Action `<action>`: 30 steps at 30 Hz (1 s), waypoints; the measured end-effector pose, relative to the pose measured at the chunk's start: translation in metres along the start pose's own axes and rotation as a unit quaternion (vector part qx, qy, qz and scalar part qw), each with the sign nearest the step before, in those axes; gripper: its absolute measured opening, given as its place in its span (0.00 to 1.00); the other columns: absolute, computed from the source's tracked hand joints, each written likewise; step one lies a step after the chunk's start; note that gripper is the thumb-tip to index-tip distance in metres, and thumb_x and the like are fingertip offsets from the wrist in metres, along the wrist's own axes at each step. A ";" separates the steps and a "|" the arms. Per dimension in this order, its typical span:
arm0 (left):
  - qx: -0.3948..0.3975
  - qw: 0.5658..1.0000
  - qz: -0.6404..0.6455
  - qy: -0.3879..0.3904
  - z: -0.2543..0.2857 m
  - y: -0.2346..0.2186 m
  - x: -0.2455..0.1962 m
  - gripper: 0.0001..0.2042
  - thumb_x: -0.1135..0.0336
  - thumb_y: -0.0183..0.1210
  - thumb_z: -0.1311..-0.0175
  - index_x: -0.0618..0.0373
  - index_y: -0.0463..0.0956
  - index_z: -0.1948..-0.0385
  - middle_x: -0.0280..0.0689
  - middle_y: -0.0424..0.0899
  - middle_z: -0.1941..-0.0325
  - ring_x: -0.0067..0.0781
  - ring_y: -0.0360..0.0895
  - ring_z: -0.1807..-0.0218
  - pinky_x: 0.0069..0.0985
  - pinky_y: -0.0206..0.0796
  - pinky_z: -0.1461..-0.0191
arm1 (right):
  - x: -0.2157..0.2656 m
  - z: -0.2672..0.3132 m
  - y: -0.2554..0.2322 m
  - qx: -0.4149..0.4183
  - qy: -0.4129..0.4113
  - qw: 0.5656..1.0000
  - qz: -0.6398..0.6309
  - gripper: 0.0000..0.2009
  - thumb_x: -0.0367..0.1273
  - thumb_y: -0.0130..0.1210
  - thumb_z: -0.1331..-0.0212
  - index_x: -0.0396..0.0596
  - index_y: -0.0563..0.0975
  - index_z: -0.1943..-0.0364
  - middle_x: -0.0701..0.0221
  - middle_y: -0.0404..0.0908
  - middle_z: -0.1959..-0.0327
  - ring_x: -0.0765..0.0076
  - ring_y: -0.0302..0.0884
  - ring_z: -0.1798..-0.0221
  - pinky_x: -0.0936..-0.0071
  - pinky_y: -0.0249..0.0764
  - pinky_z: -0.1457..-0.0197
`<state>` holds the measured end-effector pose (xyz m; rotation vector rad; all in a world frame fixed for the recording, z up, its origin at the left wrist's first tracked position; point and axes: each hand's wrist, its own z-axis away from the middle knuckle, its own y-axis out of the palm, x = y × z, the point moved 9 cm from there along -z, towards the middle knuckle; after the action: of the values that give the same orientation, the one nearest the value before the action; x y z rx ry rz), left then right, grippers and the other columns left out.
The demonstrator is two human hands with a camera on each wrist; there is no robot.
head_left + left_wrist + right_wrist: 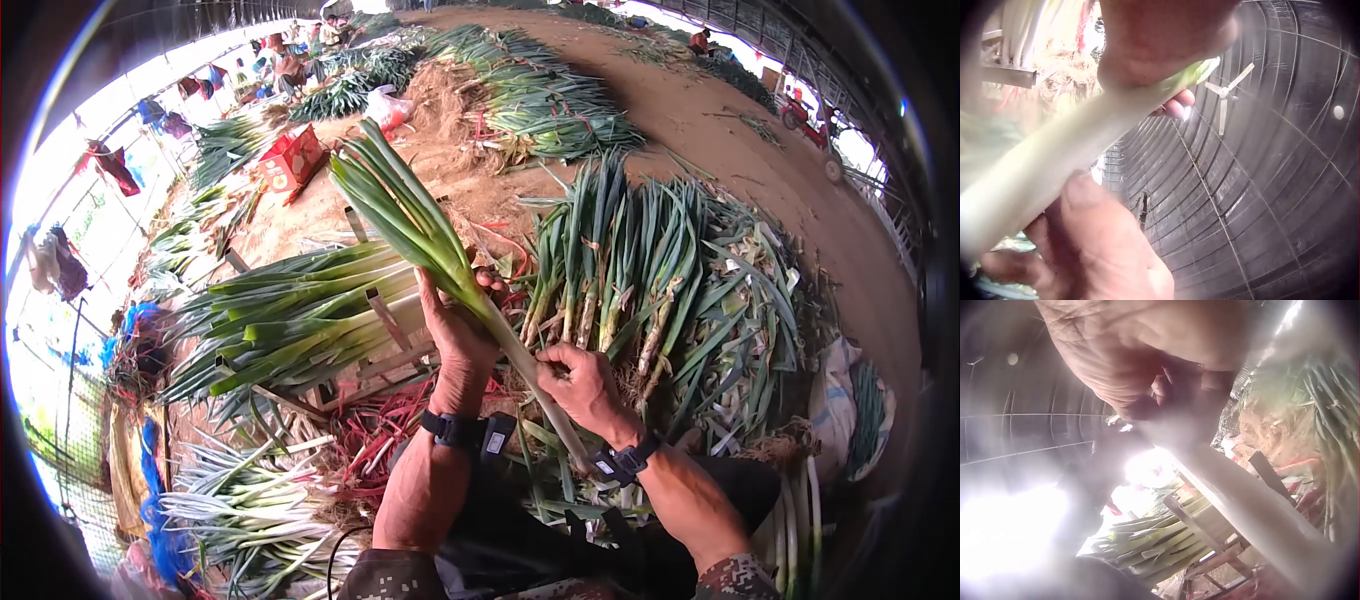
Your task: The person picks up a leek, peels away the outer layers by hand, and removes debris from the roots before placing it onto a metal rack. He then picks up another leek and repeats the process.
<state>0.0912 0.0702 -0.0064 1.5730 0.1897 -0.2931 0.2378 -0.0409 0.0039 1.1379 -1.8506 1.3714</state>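
Note:
A long leek (520, 350) with a white stalk and green leaves (395, 195) slants across the middle of the head view, leaves up and to the left. My left hand (458, 335) holds it from beneath where the leaves begin to fan out. Lower down, my right hand (585, 390) is at the white stalk with fingers curled and thumb against it. The left wrist view shows that thumb (1085, 190) pressing on the stalk (1066, 140). In the right wrist view, the curled right hand (1154, 356) covers part of the stalk (1247, 512).
Trimmed leeks (300, 310) lie in a slatted rack (390, 320) to the left. Untrimmed leeks (610, 250) lean in a heap at right, beside loose leaves (745, 290). More white-stalked leeks (260, 510) and red strips (390, 440) lie at lower left. A red box (290, 160) stands farther back.

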 end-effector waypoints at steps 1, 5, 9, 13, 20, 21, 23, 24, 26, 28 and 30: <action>0.000 1.000 0.000 0.001 -0.001 -0.001 -0.001 0.34 0.33 0.50 0.33 0.59 0.73 0.46 0.37 0.76 0.71 0.36 0.72 0.65 0.32 0.67 0.56 | 0.000 0.000 -0.001 -0.006 -0.007 1.000 0.006 0.09 0.29 0.61 0.42 0.40 0.81 0.59 0.60 0.85 0.73 0.67 0.87 0.69 0.70 0.78 0.68; 0.022 1.000 0.004 -0.012 0.001 0.003 0.000 0.32 0.35 0.48 0.30 0.61 0.72 0.45 0.36 0.74 0.76 0.37 0.73 0.65 0.33 0.68 0.54 | -0.012 0.002 -0.003 -0.020 0.060 0.998 -0.021 0.08 0.30 0.58 0.40 0.39 0.80 0.62 0.64 0.82 0.77 0.73 0.82 0.74 0.72 0.75 0.71; 0.016 0.999 0.000 -0.035 0.009 0.010 -0.002 0.33 0.36 0.46 0.28 0.62 0.69 0.43 0.35 0.71 0.81 0.38 0.74 0.65 0.34 0.68 0.53 | -0.046 0.013 0.000 -0.003 0.182 0.965 -0.189 0.11 0.34 0.53 0.34 0.39 0.80 0.61 0.77 0.76 0.78 0.82 0.73 0.77 0.79 0.69 0.76; 0.024 0.999 0.007 -0.019 0.002 0.003 -0.023 0.33 0.35 0.44 0.28 0.61 0.67 0.41 0.30 0.68 0.84 0.33 0.71 0.72 0.30 0.67 0.59 | -0.064 0.021 -0.011 -0.033 0.242 0.862 -0.444 0.14 0.38 0.48 0.32 0.42 0.75 0.53 0.62 0.87 0.60 0.71 0.86 0.65 0.80 0.79 0.74; 0.064 0.997 -0.018 0.041 -0.005 -0.010 -0.075 0.30 0.37 0.35 0.24 0.55 0.74 0.50 0.20 0.62 0.86 0.16 0.55 0.86 0.20 0.50 0.76 | -0.066 0.071 -0.035 0.051 0.199 0.913 -0.352 0.12 0.37 0.47 0.31 0.43 0.73 0.64 0.68 0.77 0.79 0.74 0.72 0.80 0.77 0.70 0.76; 0.066 0.997 -0.012 0.046 -0.006 -0.014 -0.082 0.30 0.37 0.34 0.23 0.56 0.74 0.50 0.20 0.62 0.86 0.16 0.56 0.86 0.20 0.49 0.76 | -0.070 0.082 -0.037 0.062 0.221 0.911 -0.342 0.09 0.34 0.48 0.34 0.43 0.74 0.64 0.68 0.77 0.79 0.76 0.72 0.81 0.77 0.70 0.75; 0.088 0.995 0.020 0.048 -0.009 -0.020 -0.097 0.33 0.34 0.33 0.25 0.57 0.74 0.49 0.22 0.63 0.87 0.17 0.56 0.88 0.21 0.51 0.77 | -0.097 0.111 -0.043 0.091 0.230 0.948 -0.199 0.09 0.31 0.49 0.38 0.41 0.77 0.65 0.69 0.78 0.78 0.75 0.75 0.78 0.76 0.72 0.72; 0.091 0.994 0.036 0.050 -0.007 -0.023 -0.105 0.32 0.35 0.34 0.24 0.56 0.75 0.49 0.22 0.64 0.87 0.18 0.55 0.88 0.21 0.50 0.77 | -0.114 0.126 -0.044 0.129 0.215 0.964 -0.088 0.10 0.33 0.49 0.38 0.42 0.78 0.65 0.67 0.80 0.77 0.73 0.77 0.77 0.73 0.74 0.71; 0.071 0.994 0.024 0.079 -0.008 -0.033 -0.121 0.31 0.35 0.36 0.25 0.56 0.75 0.49 0.22 0.64 0.87 0.18 0.54 0.88 0.21 0.50 0.76 | -0.151 0.160 -0.050 0.142 0.137 0.972 0.127 0.09 0.33 0.52 0.38 0.41 0.80 0.66 0.64 0.82 0.73 0.71 0.80 0.71 0.69 0.78 0.64; 0.064 0.995 0.007 0.081 -0.009 -0.038 -0.127 0.32 0.34 0.36 0.26 0.56 0.76 0.49 0.23 0.63 0.87 0.18 0.54 0.88 0.22 0.50 0.74 | -0.204 0.201 -0.040 0.301 0.230 0.866 0.327 0.08 0.32 0.56 0.39 0.42 0.81 0.64 0.63 0.83 0.70 0.71 0.82 0.67 0.70 0.78 0.60; 0.033 0.993 0.003 0.117 -0.009 -0.047 -0.139 0.32 0.35 0.35 0.26 0.56 0.76 0.49 0.22 0.64 0.86 0.18 0.54 0.88 0.23 0.51 0.74 | -0.221 0.219 -0.042 0.341 0.268 0.818 0.377 0.08 0.32 0.59 0.40 0.43 0.82 0.62 0.63 0.84 0.68 0.72 0.83 0.64 0.71 0.78 0.58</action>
<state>-0.0546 0.0888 -0.0094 1.6726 0.3601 -0.1101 0.3904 -0.1868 -0.2282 0.1388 -1.4237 2.6209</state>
